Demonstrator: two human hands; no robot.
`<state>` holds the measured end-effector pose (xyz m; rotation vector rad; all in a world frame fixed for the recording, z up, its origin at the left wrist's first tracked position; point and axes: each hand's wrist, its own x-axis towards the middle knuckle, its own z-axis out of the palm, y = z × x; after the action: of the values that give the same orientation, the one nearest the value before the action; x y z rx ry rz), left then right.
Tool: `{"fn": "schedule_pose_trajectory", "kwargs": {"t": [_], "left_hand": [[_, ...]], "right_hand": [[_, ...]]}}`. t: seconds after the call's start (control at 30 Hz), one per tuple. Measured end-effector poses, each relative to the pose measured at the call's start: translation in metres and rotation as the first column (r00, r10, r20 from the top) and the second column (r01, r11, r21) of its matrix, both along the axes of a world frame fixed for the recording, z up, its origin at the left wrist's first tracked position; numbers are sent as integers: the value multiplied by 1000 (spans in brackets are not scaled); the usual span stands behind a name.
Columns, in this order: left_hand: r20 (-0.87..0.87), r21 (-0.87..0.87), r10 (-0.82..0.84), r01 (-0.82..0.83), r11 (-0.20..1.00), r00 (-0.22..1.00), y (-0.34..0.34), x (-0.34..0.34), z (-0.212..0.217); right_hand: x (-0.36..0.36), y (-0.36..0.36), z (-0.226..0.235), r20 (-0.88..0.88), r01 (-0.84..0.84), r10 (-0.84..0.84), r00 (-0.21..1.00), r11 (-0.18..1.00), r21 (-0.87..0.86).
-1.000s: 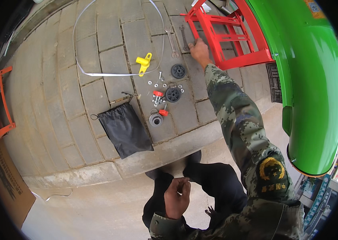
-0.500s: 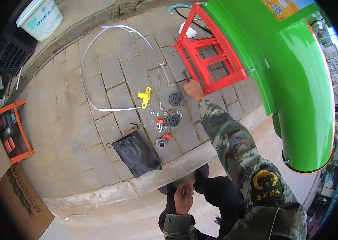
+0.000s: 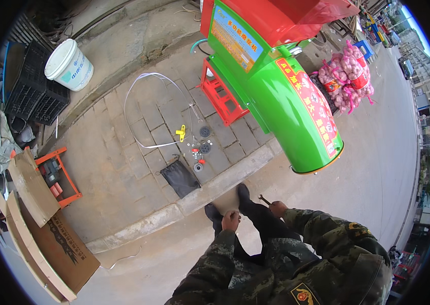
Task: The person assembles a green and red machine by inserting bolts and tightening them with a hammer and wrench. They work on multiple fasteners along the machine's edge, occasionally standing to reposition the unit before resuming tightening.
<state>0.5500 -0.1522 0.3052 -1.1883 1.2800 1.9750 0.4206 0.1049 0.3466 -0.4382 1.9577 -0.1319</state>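
My right hand [image 3: 278, 208] is closed round a dark wrench [image 3: 264, 200], whose open end points up and left beside my right leg. In front of my body, my left hand [image 3: 231, 220] is curled, and what its fingers hold, if anything, is hidden. A green machine [image 3: 281, 117] with a red hopper top stands ahead on a red metal frame [image 3: 225, 109]. Left of the frame, a second wrench [image 3: 196, 113] lies on the paving near two black wheels [image 3: 205, 140], several nuts and bolts, a grey ring [image 3: 198, 166], a yellow fitting [image 3: 181, 133] and a black drawstring pouch [image 3: 180, 179].
A white strap loop [image 3: 132, 134] lies on the paving behind a raised kerb [image 3: 184, 203]. At left are a white bucket [image 3: 69, 66], black crates [image 3: 37, 86], an orange frame [image 3: 67, 178] and an opened cardboard box [image 3: 67, 254]. Pink net sacks [image 3: 345, 76] stand beyond the machine.
My right hand has drawn back from the red frame to my side, bringing the wrench along. The view has risen and taken in more of the machine and street. My left hand stays curled.
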Motion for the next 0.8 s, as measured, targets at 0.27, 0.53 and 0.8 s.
{"fn": "schedule_pose_trajectory", "kwargs": {"t": [0.27, 0.53, 0.8], "left_hand": [[-199, -96, -162, 145, 985, 967, 10, -106, 71], [-288, -289, -323, 239, 927, 902, 105, -200, 144], [-222, -208, -25, -23, 978, 975, 215, -307, 212]], "right_hand": [[80, 249, 67, -110, 620, -649, 753, 643, 449], [43, 339, 84, -114, 930, -989, 94, 46, 363], [-46, 424, 162, -76, 997, -996, -45, -49, 57]]}}
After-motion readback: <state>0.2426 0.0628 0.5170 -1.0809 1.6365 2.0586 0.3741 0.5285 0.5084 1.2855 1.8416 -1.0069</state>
